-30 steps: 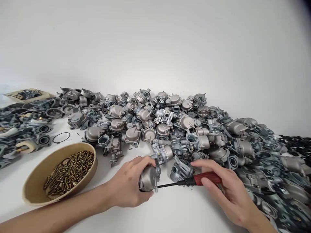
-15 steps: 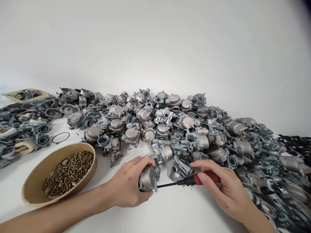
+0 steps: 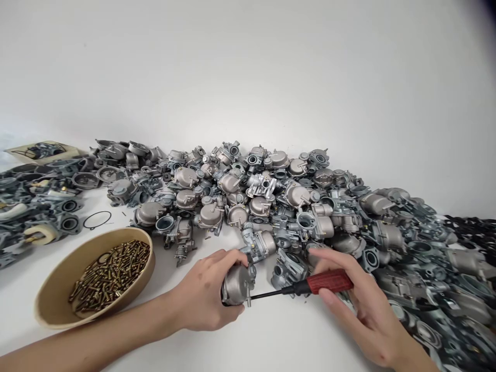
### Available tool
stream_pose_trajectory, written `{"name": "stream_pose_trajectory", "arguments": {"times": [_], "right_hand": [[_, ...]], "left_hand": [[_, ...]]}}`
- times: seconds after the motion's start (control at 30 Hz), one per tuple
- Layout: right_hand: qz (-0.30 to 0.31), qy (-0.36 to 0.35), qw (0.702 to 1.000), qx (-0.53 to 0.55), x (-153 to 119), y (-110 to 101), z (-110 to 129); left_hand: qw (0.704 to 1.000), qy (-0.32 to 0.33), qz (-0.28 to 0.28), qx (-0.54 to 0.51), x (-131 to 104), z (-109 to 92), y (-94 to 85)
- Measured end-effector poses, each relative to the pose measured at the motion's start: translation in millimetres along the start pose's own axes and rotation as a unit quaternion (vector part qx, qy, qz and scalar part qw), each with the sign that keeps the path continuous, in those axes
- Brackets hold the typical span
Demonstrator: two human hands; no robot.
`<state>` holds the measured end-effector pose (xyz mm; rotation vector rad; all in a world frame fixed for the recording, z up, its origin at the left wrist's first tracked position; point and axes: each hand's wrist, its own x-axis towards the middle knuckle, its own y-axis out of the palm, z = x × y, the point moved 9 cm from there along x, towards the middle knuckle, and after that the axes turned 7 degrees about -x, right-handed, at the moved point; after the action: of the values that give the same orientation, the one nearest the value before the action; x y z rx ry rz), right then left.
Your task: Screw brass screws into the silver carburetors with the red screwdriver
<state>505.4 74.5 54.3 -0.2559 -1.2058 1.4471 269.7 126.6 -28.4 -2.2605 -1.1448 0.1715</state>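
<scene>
My left hand (image 3: 211,292) is wrapped round a grey metal carburetor (image 3: 237,285), its rounded bowl turned to the right. A screwdriver (image 3: 331,281) with a red and black handle lies nearly level, its dark shaft reaching left to the carburetor. Its tip is hidden at the carburetor's edge. Around the red handle curl the thumb and fingers of my right hand (image 3: 364,305), with the index finger lifted off it. Just behind the shaft lies another carburetor (image 3: 287,271) on the white table, and one more carburetor (image 3: 260,245) sits behind my left hand.
A tan bowl (image 3: 46,299) of brass-coloured screws (image 3: 112,274) stands at the left. Many carburetors (image 3: 232,186) are heaped along the wall and down the right side. Opened carburetor parts (image 3: 39,206) lie far left, near a thin black ring (image 3: 96,219).
The fingers of my right hand have loosened and shifted round the handle, showing more of its red part. My left hand and the carburetor stay in place.
</scene>
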Motion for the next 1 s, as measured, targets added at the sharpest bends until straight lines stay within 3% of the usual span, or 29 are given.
{"name": "stream_pose_trajectory", "arguments": {"times": [0.4, 0.7, 0.87, 1.0], "right_hand": [[0.006, -0.003, 1.0, -0.028, -2.0, 2.7, -0.5], [-0.004, -0.019, 1.0, 0.023, -0.3, 0.7, 5.9], [0.0, 0.011, 1.0, -0.011, -3.2, 2.6, -1.6], [-0.015, -0.023, 1.0, -0.011, -2.9, -1.7, 5.8]], "left_hand": [[1.0, -0.003, 0.006, 0.001, 1.6, -1.1, -0.4], [1.0, 0.003, 0.002, -0.002, 1.2, -1.4, -0.4], [1.0, 0.002, 0.001, 0.001, 0.7, -2.4, -1.6], [1.0, -0.001, 0.004, 0.002, 0.7, -2.3, -1.7]]}}
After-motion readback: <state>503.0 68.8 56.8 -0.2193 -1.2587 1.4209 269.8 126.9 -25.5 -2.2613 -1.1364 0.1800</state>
